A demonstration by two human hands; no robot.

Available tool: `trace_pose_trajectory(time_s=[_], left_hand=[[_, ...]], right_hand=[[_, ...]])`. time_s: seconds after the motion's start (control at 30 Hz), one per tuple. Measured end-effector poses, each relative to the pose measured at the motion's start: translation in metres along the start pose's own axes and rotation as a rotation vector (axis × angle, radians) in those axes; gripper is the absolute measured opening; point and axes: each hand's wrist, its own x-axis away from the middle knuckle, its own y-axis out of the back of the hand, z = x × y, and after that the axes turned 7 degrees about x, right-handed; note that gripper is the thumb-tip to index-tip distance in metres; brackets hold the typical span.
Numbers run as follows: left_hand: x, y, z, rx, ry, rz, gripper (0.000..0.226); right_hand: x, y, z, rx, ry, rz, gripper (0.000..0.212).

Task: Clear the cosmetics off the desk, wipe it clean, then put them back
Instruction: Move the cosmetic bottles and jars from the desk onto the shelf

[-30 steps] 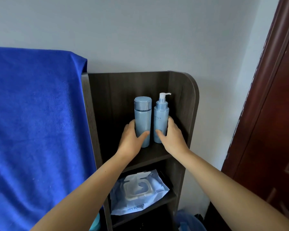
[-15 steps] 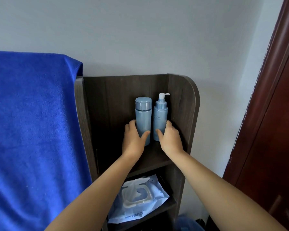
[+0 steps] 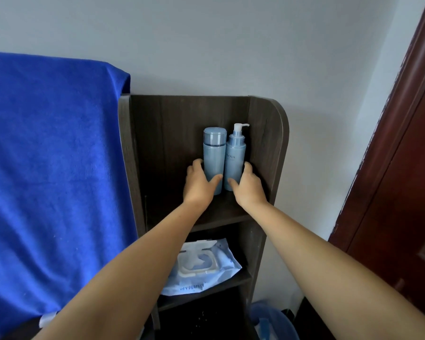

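Capped bottle point(image 3: 214, 153) and pump bottle point(image 3: 234, 158) upright, touching, on top shelf point(image 3: 221, 212). Left hand point(image 3: 199, 185) grip clamped on capped bottle; right hand point(image 3: 249, 187) on pump bottle. Wipes pack point(image 3: 204, 263) on shelf below; blue towel point(image 3: 52, 168) left.

This looks like a room in a home, probably a bedroom or dormitory corner. A narrow dark wood shelf unit point(image 3: 265, 148) stands against a plain pale wall point(image 3: 206, 45), beside a reddish-brown panelled door point(image 3: 407, 192). A blue towel point(image 3: 52, 155) hangs at the unit's left edge. Skincare bottles point(image 3: 225, 158) stand on its top shelf, a wet-wipes pack point(image 3: 204, 263) below.
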Motion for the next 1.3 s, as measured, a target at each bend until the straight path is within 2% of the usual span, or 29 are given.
trace_pose_trajectory(time_s=[0.17,0.3,0.4,0.5,0.63,0.73,0.9,0.97,1.03,1.13,1.23,1.3], left_hand=[[0.03,0.02,-0.003,-0.018,-0.042,-0.115,0.064],[0.092,0.041,0.002,0.018,-0.185,-0.202,0.05],[0.147,0.062,0.022,0.037,-0.216,-0.255,0.037],[0.197,0.091,0.065,-0.018,-0.107,-0.346,0.03],[0.242,0.139,0.133,-0.135,0.15,-0.431,0.029],[0.267,0.161,0.181,-0.223,0.319,-0.418,0.029],[0.281,0.155,0.251,-0.245,0.52,-0.224,0.042],[0.273,0.146,0.273,-0.207,0.535,-0.141,0.054],[0.26,0.138,0.288,-0.182,0.519,-0.105,0.065],[0.24,0.125,0.306,-0.154,0.502,-0.092,0.073],[0.233,0.113,0.321,-0.142,0.493,-0.07,0.08],[0.232,0.111,0.326,-0.138,0.478,-0.102,0.077]], right_hand=[[0.019,0.016,-0.004,-0.055,0.067,-0.001,0.064],[0.064,0.017,-0.01,-0.156,0.322,-0.094,0.049],[0.11,0.001,-0.013,-0.247,0.471,-0.039,0.04],[0.158,-0.033,-0.015,-0.284,0.501,0.123,0.036],[0.208,-0.09,-0.023,-0.223,0.539,0.334,0.034],[0.233,-0.13,-0.028,-0.132,0.501,0.491,0.035],[0.256,-0.202,-0.032,-0.022,0.331,0.682,0.038],[0.26,-0.23,-0.031,0.019,0.233,0.713,0.046],[0.263,-0.254,-0.028,0.051,0.139,0.711,0.055],[0.268,-0.281,-0.023,0.09,0.088,0.614,0.061],[0.27,-0.294,-0.016,0.159,0.094,0.501,0.056],[0.272,-0.297,-0.015,0.186,0.081,0.478,0.049]])
